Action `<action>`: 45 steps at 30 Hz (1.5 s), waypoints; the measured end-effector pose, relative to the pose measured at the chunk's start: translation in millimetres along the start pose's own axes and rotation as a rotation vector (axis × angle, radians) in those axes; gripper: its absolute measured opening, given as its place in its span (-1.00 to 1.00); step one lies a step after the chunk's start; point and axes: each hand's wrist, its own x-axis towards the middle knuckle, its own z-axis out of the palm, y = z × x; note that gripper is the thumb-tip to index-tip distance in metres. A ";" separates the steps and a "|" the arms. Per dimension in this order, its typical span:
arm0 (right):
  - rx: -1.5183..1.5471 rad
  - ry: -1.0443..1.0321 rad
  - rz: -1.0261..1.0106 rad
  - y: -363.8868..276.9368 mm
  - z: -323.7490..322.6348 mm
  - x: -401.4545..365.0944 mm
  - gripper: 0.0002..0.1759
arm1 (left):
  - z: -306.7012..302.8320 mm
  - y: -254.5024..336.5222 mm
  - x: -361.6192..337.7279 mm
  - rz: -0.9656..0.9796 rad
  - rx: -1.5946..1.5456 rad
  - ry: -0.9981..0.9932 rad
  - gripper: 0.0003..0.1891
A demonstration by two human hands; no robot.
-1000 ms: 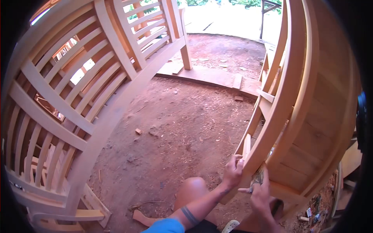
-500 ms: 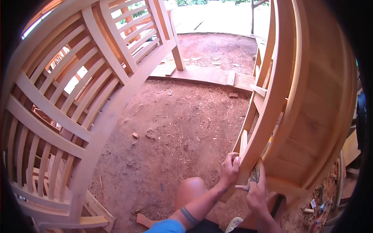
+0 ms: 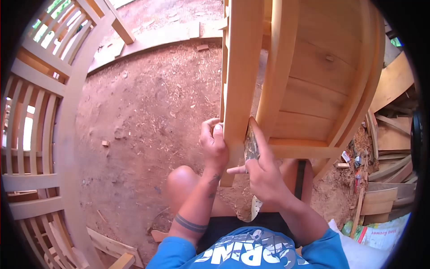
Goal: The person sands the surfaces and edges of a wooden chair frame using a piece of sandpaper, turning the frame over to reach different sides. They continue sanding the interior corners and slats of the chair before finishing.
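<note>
A long wooden rail of a furniture frame stands in front of me. My left hand is closed at the rail's left edge, near its lower end. My right hand grips a dark, worn flat tool against the rail's right side, with the index finger stretched along it and another finger pointing left. The tool's tip lies between the rail and the curved panel, partly hidden.
A slatted wooden frame stands at the left. Planks lie across the dirt floor ahead. Wood offcuts and a printed sack are at the right. My bent knees are below the rail.
The view has turned right and downward, so the rail and both hands appear further left and higher. My shirt and the sack now show. Both hands remain at the rail.
</note>
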 end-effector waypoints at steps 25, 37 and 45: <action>0.064 0.020 0.143 7.5 0.9 10.9 -0.12 | -3.9 1.4 -0.2 -0.073 -0.064 0.000 -0.71; 0.038 0.046 0.053 -8.1 15.5 -5.2 -0.21 | -1.3 0.0 0.8 -0.032 0.008 0.045 -0.70; 0.040 -0.018 0.001 -6.2 7.4 -5.7 -0.14 | 0.1 -1.7 1.7 -0.054 -0.038 0.020 -0.70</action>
